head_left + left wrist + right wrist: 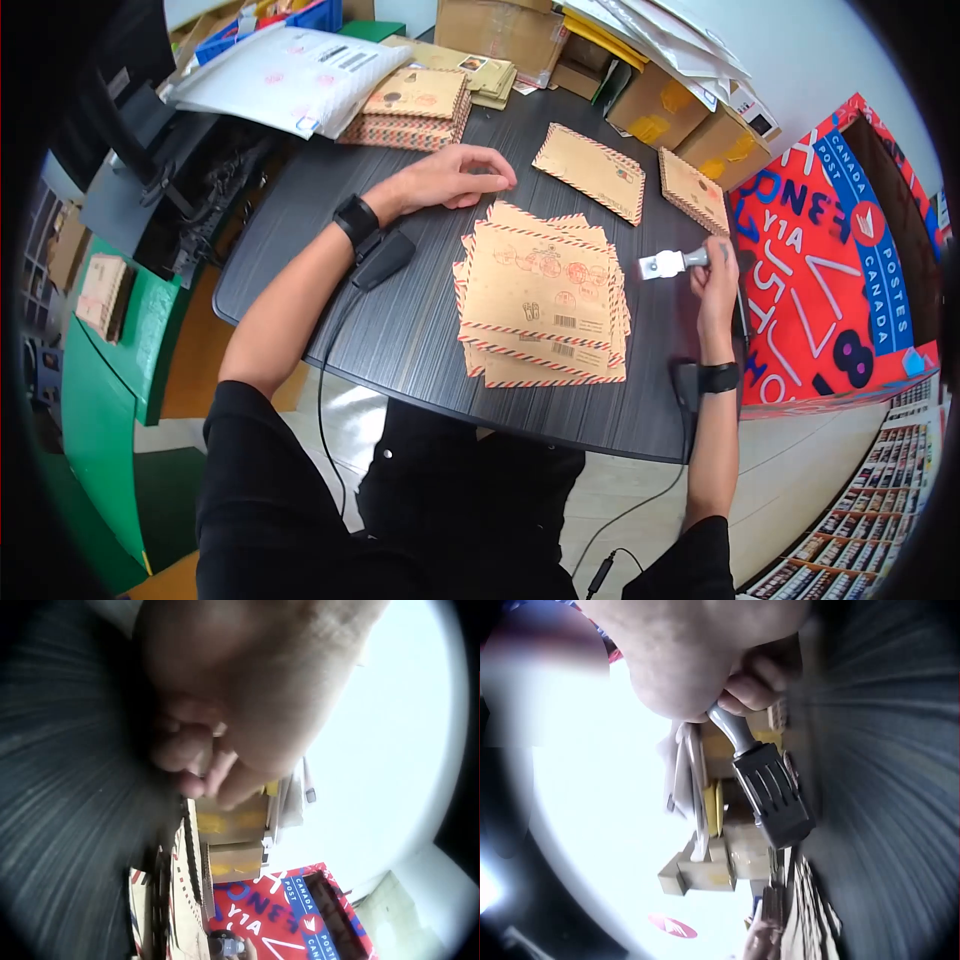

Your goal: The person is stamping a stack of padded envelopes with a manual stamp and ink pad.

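"What's marked?"
"The top envelope (535,275) bears red prints — beneath, I can't tell."
"And the hands?"
"Right hand (716,278) grips the gray-handled tool (662,265), right of the pile (555,375); left hand (448,181) — loose, empty."

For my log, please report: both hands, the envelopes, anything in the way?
Right hand holds grey-handled stamp. Left hand empty, beside piled airmail envelopes. Nothing visible between stamp and envelopes.
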Motion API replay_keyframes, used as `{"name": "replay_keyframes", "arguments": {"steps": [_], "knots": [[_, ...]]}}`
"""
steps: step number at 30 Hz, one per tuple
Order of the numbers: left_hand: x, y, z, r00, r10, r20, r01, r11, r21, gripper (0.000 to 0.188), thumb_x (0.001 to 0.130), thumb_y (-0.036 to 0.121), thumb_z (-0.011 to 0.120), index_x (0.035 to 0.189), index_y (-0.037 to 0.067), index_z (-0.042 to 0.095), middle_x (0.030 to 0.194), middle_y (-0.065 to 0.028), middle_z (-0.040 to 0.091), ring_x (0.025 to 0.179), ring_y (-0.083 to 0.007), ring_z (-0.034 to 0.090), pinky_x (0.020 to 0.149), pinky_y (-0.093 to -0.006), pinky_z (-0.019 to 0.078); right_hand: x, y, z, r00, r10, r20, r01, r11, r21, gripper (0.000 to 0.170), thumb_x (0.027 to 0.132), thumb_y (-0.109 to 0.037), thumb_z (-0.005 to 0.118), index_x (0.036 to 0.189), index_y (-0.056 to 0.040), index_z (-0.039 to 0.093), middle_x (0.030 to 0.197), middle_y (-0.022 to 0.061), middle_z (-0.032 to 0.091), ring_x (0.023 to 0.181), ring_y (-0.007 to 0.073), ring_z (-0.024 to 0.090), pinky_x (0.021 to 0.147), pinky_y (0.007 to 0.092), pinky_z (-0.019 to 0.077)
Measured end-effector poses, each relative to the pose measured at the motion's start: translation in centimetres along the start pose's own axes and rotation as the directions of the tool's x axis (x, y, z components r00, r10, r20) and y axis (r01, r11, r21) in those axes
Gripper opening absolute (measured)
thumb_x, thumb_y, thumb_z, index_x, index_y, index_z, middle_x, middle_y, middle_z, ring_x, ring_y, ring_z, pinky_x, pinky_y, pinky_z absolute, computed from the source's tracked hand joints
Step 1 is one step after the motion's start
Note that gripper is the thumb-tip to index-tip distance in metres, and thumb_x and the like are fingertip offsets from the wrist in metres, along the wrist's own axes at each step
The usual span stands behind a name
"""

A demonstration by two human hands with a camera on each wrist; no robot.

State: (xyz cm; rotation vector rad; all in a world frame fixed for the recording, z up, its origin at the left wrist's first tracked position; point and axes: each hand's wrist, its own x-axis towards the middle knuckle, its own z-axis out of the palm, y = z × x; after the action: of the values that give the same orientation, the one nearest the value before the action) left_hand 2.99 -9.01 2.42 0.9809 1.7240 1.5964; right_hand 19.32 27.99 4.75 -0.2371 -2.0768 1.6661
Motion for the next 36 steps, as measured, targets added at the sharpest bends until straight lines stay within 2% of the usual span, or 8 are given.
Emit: {"name": "replay_keyframes", "arguments": {"steps": [1,3,4,7,16,24,27,36], "knots": [[0.0,0.3,0.3,0.996,-0.032,-0.083,0.034,0.999,0.026,0.021,0.093,0.024,0.061,0.103,0.006,0.063,0.077,0.0011,0.061,0.054,-0.0008,0.050,0.042,-0.0154,0.0292,0.2,1.2,-0.8,0.990,0.138,-0.025,-0.133,0.979,0.152,0.018,0.100,-0.028,0.047,0.095,-0.0105,0.049,0.062,-0.0055,0.034,0.048,0.0018,0.028,0.043,0.0186,0.0201],[0.4,1.0,0.6,0.969,-0.093,-0.230,0.116,0.990,0.086,0.021,0.093,0.028,0.061,0.100,0.008,0.064,0.076,0.0010,0.061,0.054,-0.0010,0.050,0.043,-0.0164,0.0293,0.5,2.5,-2.2,0.989,0.142,-0.033,-0.133,0.972,0.194,0.019,0.100,-0.029,0.046,0.095,-0.0104,0.049,0.062,-0.0052,0.035,0.048,0.0020,0.028,0.043,0.0185,0.0205],[1.3,1.1,0.3,0.972,-0.106,-0.209,0.134,0.983,0.126,0.021,0.093,0.028,0.061,0.100,0.008,0.064,0.076,0.0010,0.061,0.054,-0.0010,0.050,0.043,-0.0164,0.0293,0.6,3.0,-2.8,0.990,0.138,-0.027,-0.130,0.972,0.195,0.020,0.100,-0.030,0.046,0.095,-0.0103,0.049,0.062,-0.0050,0.036,0.048,0.0021,0.029,0.043,0.0184,0.0210],[5.5,1.4,-0.9,0.909,-0.256,-0.330,0.370,0.859,0.353,0.030,0.086,0.036,0.069,0.093,0.007,0.065,0.074,0.0002,0.061,0.055,-0.0037,0.051,0.045,-0.0186,0.0342,1.2,3.8,-3.4,0.992,0.117,-0.052,-0.101,0.966,0.238,0.022,0.100,-0.031,0.046,0.096,-0.0102,0.048,0.062,-0.0047,0.037,0.048,0.0023,0.030,0.043,0.0183,0.0213],[13.4,-0.5,-0.3,0.893,-0.164,-0.420,0.426,0.611,0.667,0.044,0.071,0.043,0.081,0.078,0.004,0.062,0.069,0.0007,0.060,0.053,-0.0076,0.052,0.051,-0.0226,0.0422,1.6,4.3,-3.1,0.989,0.137,-0.047,-0.122,0.962,0.244,0.021,0.099,-0.031,0.048,0.098,-0.0097,0.050,0.062,-0.0041,0.038,0.050,0.0026,0.033,0.044,0.0186,0.0238],[11.7,0.0,0.3,0.920,-0.083,-0.383,0.286,0.810,0.512,0.030,0.080,0.031,0.076,0.076,0.010,0.056,0.069,0.0041,0.057,0.059,-0.0061,0.053,0.048,-0.0207,0.0361,1.8,4.4,-3.3,0.990,0.140,-0.029,-0.130,0.964,0.232,0.020,0.099,-0.029,0.049,0.099,-0.0093,0.051,0.063,-0.0041,0.039,0.051,0.0028,0.034,0.045,0.0185,0.0247],[9.5,1.5,1.1,0.911,-0.186,-0.367,0.244,0.963,0.117,0.018,0.085,0.018,0.070,0.082,0.009,0.055,0.072,0.0031,0.060,0.061,-0.0063,0.057,0.045,-0.0203,0.0327,1.8,4.5,-3.3,0.990,0.138,-0.032,-0.126,0.962,0.242,0.020,0.099,-0.029,0.049,0.099,-0.0094,0.051,0.063,-0.0042,0.039,0.051,0.0028,0.034,0.045,0.0185,0.0245],[0.9,3.1,2.0,0.947,-0.012,-0.321,0.039,0.996,0.077,0.016,0.089,0.009,0.063,0.104,0.006,0.060,0.091,-0.0003,0.066,0.069,-0.0099,0.063,0.052,-0.0212,0.0434,1.6,4.4,-3.5,0.990,0.143,0.002,-0.140,0.960,0.242,0.021,0.099,-0.030,0.048,0.098,-0.0095,0.050,0.062,-0.0040,0.039,0.050,0.0026,0.032,0.044,0.0181,0.0244]]}}
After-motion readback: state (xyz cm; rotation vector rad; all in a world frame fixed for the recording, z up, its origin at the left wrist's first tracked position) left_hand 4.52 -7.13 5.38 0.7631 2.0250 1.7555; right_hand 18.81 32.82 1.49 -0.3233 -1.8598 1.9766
